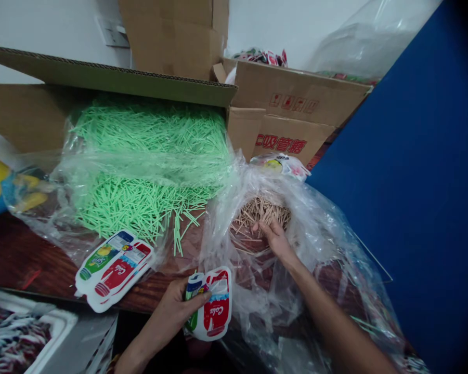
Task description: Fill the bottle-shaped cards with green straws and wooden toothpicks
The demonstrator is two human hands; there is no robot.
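Here—left hand [177, 304] pinches pack [218, 309]; right [276, 240] touches sticks [262, 209].

A person is baring left hand [176, 304], right hand [276, 239] and both forearms [327, 306], with brownish cloth [112, 364] edging the left elbow side.

A person's left hand [177, 307] grips a printed cola package [217, 311] as the right hand [276, 240] touches thin brown sticks [251, 210] in clear plastic [308, 213]; bright green sticks [119, 205] lie heaped to the left, beyond similar packages [119, 272].
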